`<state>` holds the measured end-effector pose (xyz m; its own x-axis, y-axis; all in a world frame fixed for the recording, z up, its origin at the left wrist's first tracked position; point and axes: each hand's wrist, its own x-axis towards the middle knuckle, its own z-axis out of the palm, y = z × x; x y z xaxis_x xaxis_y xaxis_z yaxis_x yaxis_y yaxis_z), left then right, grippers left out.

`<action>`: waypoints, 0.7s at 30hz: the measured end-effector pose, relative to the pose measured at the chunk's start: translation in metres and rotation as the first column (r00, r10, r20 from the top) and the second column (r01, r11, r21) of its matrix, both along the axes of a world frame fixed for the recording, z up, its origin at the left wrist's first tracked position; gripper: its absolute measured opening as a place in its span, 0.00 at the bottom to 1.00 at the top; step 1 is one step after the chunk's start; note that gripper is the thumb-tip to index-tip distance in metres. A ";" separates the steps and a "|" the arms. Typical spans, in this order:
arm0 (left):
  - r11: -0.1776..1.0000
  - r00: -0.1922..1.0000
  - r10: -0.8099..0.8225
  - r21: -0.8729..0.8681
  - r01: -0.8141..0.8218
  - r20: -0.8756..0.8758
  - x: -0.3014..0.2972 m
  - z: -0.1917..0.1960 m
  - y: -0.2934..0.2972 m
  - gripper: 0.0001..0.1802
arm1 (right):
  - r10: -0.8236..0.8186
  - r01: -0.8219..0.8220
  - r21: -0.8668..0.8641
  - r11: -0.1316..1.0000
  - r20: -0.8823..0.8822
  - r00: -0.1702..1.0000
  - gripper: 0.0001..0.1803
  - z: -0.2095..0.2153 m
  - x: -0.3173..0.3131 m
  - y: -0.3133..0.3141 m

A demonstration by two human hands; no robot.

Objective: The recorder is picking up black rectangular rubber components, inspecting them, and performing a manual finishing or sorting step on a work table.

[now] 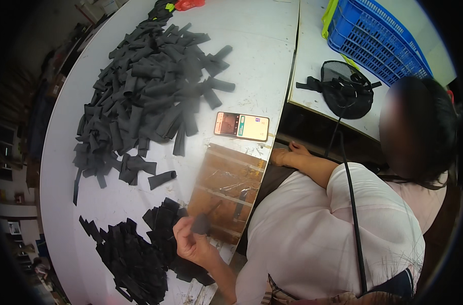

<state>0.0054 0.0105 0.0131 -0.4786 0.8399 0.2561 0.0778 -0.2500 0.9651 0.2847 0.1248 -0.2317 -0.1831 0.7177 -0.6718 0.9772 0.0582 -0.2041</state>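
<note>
My left hand (191,243) is raised near the table's front edge, its fingers pinching a small dark grey fabric piece (200,224). A brown board (223,188) under clear film lies beside that hand. Past it spreads a heap of black fabric strips (132,259). Farther off, dark grey fabric tubes (145,86) lie in a large loose pile, with a single tube (161,180) apart from it. My right hand (287,154) rests low by the table edge, near a lit phone (241,126); its fingers are small and partly hidden.
Right of the table gap, a second white surface bears a blue plastic crate (376,38) and a round black mesh object (346,89). A thin black rod (351,203) crosses in front of the white shirt. Another person's head (419,129) is close at right. A red bag (189,4) lies at the far end.
</note>
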 end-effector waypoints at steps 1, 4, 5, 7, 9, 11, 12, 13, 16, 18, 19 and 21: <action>1.000 0.998 -0.010 -0.006 0.009 -0.069 0.003 0.004 0.002 0.04 | 0.102 -0.096 0.098 0.991 -0.061 0.993 0.15 -0.031 0.019 -0.002; 0.998 0.962 0.061 -0.018 -0.068 -0.267 -0.001 -0.002 0.002 0.01 | 0.142 -0.136 0.054 0.989 -0.131 0.981 0.17 -0.016 0.011 -0.003; 0.999 0.971 0.023 -0.020 -0.029 -0.239 -0.001 -0.006 0.003 0.01 | 0.157 -0.148 0.072 0.986 -0.141 0.977 0.18 -0.010 0.011 -0.005; 1.000 0.972 0.012 0.021 -0.008 -0.233 -0.004 -0.015 0.003 0.03 | 0.131 -0.131 0.010 0.991 -0.064 0.989 0.22 0.041 -0.008 -0.006; 0.997 0.971 0.012 0.083 0.008 -0.237 -0.002 -0.016 0.007 0.04 | 0.202 -0.201 -0.029 0.979 0.005 0.979 0.21 0.104 -0.025 -0.010; 0.997 0.981 -0.025 0.063 0.037 -0.193 0.001 -0.015 0.008 0.04 | 0.236 -0.234 -0.064 0.970 0.023 0.971 0.20 0.153 -0.042 -0.013; 0.998 0.981 -0.036 0.049 0.046 -0.190 0.001 -0.015 0.007 0.04 | 0.348 -0.328 -0.163 0.930 0.108 0.931 0.18 0.173 -0.052 -0.015; 0.998 0.982 -0.023 0.053 0.034 -0.187 0.000 -0.014 0.008 0.04 | 0.457 -0.403 -0.268 0.875 0.184 0.870 0.16 0.193 -0.061 -0.017; 0.991 0.966 -0.078 0.082 0.101 -0.245 -0.005 -0.001 0.010 0.04 | 0.561 -0.539 -0.247 0.805 0.024 0.827 0.14 0.241 -0.081 -0.028; 0.996 0.957 -0.005 0.079 0.029 -0.290 -0.006 0.008 0.010 0.07 | 0.533 -0.584 -0.095 0.806 -0.313 0.786 0.18 0.271 -0.092 -0.029; 0.996 0.957 -0.004 0.081 0.029 -0.289 -0.009 0.011 0.011 0.07 | 0.417 -0.484 -0.041 0.874 -0.446 0.792 0.20 0.283 -0.099 -0.029; 0.972 0.908 -0.126 0.135 0.194 -0.400 -0.015 0.015 0.015 0.08 | 0.292 -0.356 -0.001 0.935 -0.570 0.768 0.22 0.295 -0.110 -0.030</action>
<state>-0.0096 0.0254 0.0276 -0.1759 0.8247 0.5375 0.3810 -0.4464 0.8097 0.1745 0.0945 0.0638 -0.7538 0.4805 -0.4482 0.6210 0.2978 -0.7251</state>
